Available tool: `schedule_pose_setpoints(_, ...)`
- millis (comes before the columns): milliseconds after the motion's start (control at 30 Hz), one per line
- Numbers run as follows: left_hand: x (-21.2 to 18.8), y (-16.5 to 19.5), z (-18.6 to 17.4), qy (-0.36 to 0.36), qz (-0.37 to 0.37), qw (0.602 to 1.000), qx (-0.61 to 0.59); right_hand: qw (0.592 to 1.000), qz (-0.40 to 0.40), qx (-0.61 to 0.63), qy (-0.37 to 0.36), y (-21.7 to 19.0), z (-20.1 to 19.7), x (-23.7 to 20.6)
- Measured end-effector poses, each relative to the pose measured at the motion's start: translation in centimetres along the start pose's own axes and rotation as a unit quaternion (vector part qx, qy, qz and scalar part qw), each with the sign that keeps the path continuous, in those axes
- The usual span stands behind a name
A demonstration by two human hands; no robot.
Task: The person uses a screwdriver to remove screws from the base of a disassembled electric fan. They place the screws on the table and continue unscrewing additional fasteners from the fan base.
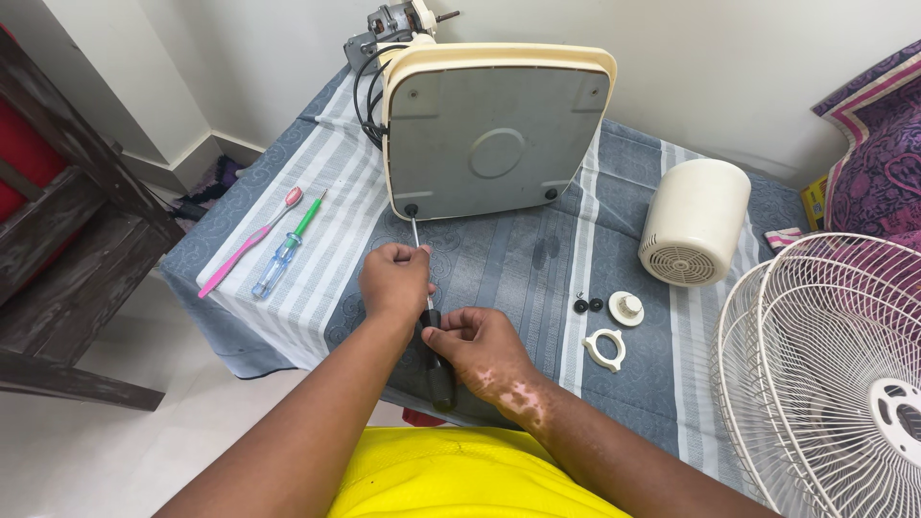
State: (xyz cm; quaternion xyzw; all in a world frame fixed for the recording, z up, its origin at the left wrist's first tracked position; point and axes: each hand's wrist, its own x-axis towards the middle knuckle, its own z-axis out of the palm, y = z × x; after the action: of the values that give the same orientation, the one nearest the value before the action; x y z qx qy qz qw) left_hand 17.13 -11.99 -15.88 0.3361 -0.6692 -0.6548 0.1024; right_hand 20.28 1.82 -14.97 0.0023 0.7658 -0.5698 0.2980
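Observation:
A cream fan base (494, 134) stands tipped on its edge on the cloth-covered table (499, 259), its grey underside facing me. A black-handled screwdriver (437, 360) points at a screw hole at the base's lower left corner. My left hand (393, 280) pinches the metal shaft near its middle. My right hand (475, 347) grips the black handle close to my body. The fan motor (389, 31) pokes out behind the base with black cable beside it.
A pink toothbrush (247, 243) and a green and clear-handled screwdriver (286, 251) lie at the left. A cream motor cover (693, 223), small black screws (587, 305), a white knob (625, 308) and ring nut (605, 349) sit right. A white fan guard (835, 374) stands far right; a wooden bench (67, 221) far left.

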Motion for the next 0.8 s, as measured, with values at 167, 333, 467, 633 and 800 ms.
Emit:
schedule_pose_setpoints(167, -0.2, 0.0, -0.1, -0.017, -0.007, 1.000, -0.025, 1.000, -0.023, -0.016, 0.008, -0.1, -0.5, 0.1)
schedule_pose_setpoints(333, 0.4, 0.2, -0.1, -0.043, -0.013, 0.998, -0.054, 0.999, -0.014, -0.034, -0.011, -0.5, -0.6, 0.0)
schedule_pose_setpoints(467, 0.5, 0.0, -0.1, -0.042, -0.019, 0.997, -0.056, 0.999, 0.031, -0.031, -0.029, -1.0, -0.8, -0.3)
schedule_pose_setpoints(633, 0.6, -0.1, -0.1, -0.046, -0.017, 0.997, -0.067, 0.996, 0.052, 0.028, -0.067, -1.1, -1.1, -0.1)
schedule_pose_setpoints(800, 0.4, -0.3, -0.1, -0.047, -0.034, 0.996, -0.060, 0.999, -0.012, -0.013, -0.048, -0.2, -1.2, 0.1)
